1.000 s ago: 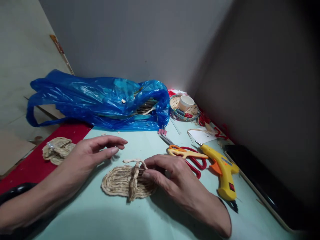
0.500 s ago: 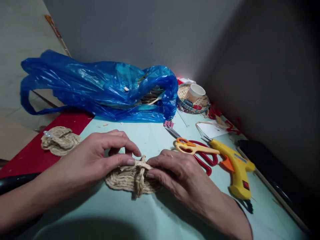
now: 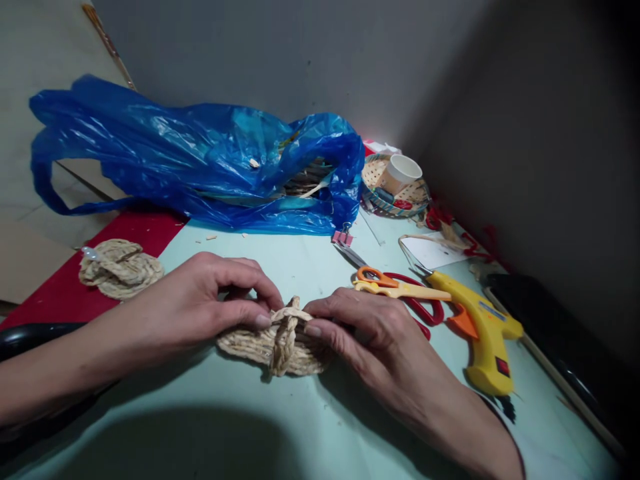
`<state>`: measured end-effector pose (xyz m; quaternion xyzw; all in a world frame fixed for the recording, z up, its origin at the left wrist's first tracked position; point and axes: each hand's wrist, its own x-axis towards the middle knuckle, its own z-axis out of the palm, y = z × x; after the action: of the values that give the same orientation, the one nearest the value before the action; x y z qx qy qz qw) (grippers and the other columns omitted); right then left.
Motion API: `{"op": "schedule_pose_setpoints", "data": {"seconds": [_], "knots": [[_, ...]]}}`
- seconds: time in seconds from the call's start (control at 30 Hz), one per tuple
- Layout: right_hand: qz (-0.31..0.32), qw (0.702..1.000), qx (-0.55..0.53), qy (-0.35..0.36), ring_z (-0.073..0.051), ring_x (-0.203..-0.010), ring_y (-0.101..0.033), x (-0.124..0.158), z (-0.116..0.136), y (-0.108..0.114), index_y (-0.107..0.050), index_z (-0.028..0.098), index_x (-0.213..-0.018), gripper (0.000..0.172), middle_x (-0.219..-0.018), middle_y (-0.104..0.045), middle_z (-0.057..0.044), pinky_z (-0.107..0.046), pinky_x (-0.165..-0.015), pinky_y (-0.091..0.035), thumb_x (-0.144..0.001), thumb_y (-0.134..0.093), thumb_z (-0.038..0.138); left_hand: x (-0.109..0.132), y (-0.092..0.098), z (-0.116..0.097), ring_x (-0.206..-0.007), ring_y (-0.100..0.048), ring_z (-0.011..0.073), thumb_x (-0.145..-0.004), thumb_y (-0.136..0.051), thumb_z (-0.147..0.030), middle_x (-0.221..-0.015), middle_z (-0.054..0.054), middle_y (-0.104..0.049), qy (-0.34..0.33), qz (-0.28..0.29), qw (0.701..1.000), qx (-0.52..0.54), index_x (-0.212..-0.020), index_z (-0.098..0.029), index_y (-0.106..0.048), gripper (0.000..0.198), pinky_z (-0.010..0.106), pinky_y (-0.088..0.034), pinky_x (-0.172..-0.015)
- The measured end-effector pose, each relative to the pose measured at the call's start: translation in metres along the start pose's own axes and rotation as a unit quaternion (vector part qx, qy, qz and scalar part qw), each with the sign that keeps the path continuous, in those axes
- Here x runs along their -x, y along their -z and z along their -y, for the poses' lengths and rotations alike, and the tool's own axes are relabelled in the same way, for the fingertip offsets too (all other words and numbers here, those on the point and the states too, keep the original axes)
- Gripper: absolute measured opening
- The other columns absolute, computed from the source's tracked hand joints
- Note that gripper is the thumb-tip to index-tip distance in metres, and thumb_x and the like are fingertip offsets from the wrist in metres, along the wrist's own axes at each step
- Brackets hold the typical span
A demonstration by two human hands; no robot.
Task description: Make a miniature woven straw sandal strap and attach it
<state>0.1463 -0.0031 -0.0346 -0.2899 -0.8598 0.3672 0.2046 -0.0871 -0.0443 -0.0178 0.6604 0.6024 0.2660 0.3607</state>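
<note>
A small oval piece of coiled straw cord (image 3: 250, 345) lies on the pale green table in front of me, with a braided straw band (image 3: 284, 343) crossing its middle. Over the top of that band runs a flat straw strip (image 3: 291, 312). My left hand (image 3: 225, 293) pinches the strip's left end between thumb and fingers. On the other side, my right hand (image 3: 367, 333) pinches its right end, thumb in front, and covers part of the coiled piece. Another coiled straw piece with pale beads (image 3: 120, 268) rests on red cloth beyond my left wrist.
A blue plastic bag (image 3: 200, 160) with straw inside stretches along the back. To the right lie orange-handled scissors (image 3: 400, 288), red-handled scissors (image 3: 427, 308) and a yellow glue gun (image 3: 487, 347). Behind them, a woven basket (image 3: 373, 175) holds a paper cup (image 3: 401, 172). A black object (image 3: 545, 347) borders the right side.
The straw strip, flatter before, now bows up over the braided band. Both hands have drawn slightly closer to it, still pinching its ends. The whole view has shifted a little.
</note>
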Motion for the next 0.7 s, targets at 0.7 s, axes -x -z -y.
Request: {"op": "schedule_pose_setpoints", "data": {"seconds": [0.7], "knots": [[-0.026, 1.000, 0.002, 0.008, -0.011, -0.071, -0.057, 0.004, -0.006, -0.001, -0.076, 0.020, -0.099, 0.022, -0.076, -0.063, 0.001, -0.024, -0.066, -0.038, -0.102, -0.054, 0.023, -0.002, -0.018, 0.011, -0.076, -0.067, 0.0140, -0.090, -0.067, -0.018, -0.087, -0.002, -0.075, -0.252, -0.016, 0.964, -0.085, -0.116, -0.030, -0.072, 0.030, 0.021, -0.051, -0.068]]}}
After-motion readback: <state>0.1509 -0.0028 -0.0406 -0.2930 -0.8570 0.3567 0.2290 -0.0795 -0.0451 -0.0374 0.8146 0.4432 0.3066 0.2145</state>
